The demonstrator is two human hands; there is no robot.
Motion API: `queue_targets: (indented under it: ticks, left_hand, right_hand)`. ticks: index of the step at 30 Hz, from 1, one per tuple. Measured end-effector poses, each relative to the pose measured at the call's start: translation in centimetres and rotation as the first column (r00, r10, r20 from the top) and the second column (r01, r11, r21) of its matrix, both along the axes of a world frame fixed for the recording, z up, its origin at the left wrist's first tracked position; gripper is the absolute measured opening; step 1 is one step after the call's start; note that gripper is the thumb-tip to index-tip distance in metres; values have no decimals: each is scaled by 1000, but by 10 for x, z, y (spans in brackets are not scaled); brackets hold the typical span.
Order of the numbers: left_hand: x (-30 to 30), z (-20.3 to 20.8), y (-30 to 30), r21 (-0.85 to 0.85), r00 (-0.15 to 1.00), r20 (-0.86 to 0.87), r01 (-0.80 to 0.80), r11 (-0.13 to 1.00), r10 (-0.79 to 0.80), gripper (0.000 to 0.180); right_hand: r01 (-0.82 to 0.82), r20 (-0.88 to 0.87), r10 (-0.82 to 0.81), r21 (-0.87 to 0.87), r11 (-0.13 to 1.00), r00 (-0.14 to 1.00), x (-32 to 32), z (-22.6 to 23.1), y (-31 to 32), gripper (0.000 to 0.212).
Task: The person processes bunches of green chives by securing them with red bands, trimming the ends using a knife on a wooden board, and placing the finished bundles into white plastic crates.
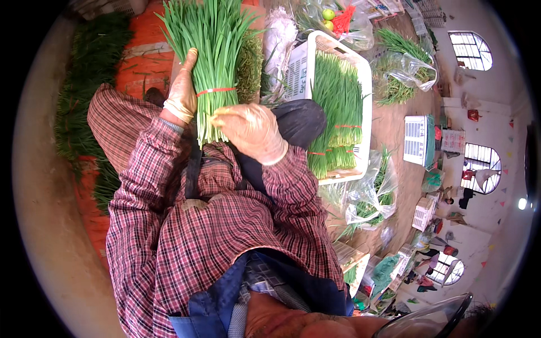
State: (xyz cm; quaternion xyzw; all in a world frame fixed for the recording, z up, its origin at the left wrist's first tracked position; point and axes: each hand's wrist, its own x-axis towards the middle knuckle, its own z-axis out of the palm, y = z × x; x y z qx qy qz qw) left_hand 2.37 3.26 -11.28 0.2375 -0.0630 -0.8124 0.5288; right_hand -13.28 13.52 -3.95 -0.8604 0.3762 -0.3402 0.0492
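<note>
A bunch of garlic chives [217, 50] stands in front of my lap, green leaves pointing away and pale stalk ends toward me. A red band [216, 90] circles its lower part. My left hand [183, 90], in a thin pale glove, wraps the bunch's left side with the thumb up along the leaves. At the pale stalks below the band, my gloved right hand [253, 129] pinches with its fingertips pressed together. What exactly lies between those fingertips is partly hidden.
To the right stands a white plastic crate [367, 84] with banded chive bunches [338, 90]. Loose chives [93, 56] lie along the left on an orange sheet [146, 39]. Clear plastic bags [372, 208] of greens and another white crate [416, 141] sit farther right.
</note>
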Motion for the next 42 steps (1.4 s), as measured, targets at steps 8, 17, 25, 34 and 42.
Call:
queue_targets:
  ticks: [8, 17, 25, 34, 42]
  left_hand:
    - [3, -2, 0, 3, 999, 3, -50, 999, 50, 39]
    - [-13, 12, 8, -233, 924, 271, -208, 950, 269, 40]
    - [-10, 5, 8, -192, 969, 190, -123, 974, 160, 40]
    - [-12, 16, 9, -113, 981, 153, -103, 988, 120, 35]
    - [-14, 10, 19, -66, 987, 159, -30, 997, 40, 41]
  right_hand:
    - [-165, 163, 91, 528, 833, 982, -12, 25, 10, 18]
    - [444, -79, -445, 338, 830, 892, 15, 19, -75, 35]
    - [270, 258, -502, 600, 753, 826, 10, 3, -85, 25]
    - [266, 306, -479, 537, 800, 822, 10, 11, -98, 24]
    - [279, 530, -577, 539, 795, 621, -14, 60, -119, 20]
